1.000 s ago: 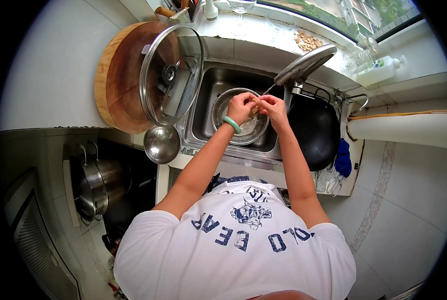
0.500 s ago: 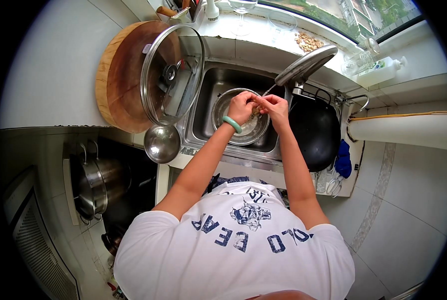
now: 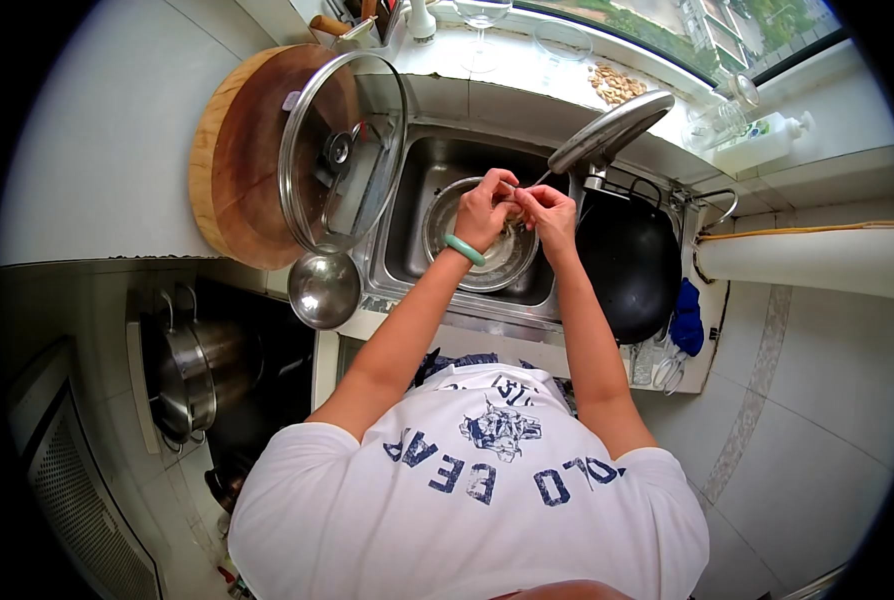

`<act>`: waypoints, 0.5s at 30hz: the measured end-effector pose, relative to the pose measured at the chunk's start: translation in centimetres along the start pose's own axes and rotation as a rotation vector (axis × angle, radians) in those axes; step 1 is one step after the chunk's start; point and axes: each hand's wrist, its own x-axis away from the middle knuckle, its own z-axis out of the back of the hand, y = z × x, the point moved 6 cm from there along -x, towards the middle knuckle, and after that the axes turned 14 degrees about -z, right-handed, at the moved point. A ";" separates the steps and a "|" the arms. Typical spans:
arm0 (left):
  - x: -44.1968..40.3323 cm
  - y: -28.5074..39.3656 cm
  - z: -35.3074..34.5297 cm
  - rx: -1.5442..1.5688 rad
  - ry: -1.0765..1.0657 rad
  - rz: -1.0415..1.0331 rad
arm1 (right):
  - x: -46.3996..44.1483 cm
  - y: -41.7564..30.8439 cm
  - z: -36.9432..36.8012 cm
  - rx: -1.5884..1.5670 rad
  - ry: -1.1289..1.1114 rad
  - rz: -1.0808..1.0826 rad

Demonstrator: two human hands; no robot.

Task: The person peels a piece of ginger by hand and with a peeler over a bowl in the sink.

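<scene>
Fingers [image 3: 500, 180] | left hand [image 3: 480, 218], right hand [image 3: 552, 216]: pinched together | anything held: cannot tell | over bowl [image 3: 505, 268]

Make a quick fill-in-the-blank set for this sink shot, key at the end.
1. Of the left hand and right hand over the round bowl, the ____ one has a green bangle at its wrist.
2. The T-shirt is ____ with dark blue lettering.
3. The round chopping board is made of ____.
4. The glass lid has a ____ knob.

Missing words: left; white; wood; black.
</scene>
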 end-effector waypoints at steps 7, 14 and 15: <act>-0.3 -0.8 0.8 0.001 0.053 0.015 | 0.5 -0.3 -0.7 -0.130 -0.089 0.021; -0.5 -1.1 0.6 -0.002 0.008 0.007 | -0.5 0.8 -0.4 -0.169 -0.091 -0.011; -0.1 -2.6 0.0 0.157 0.011 0.052 | -0.5 0.7 -0.5 -0.228 -0.108 -0.004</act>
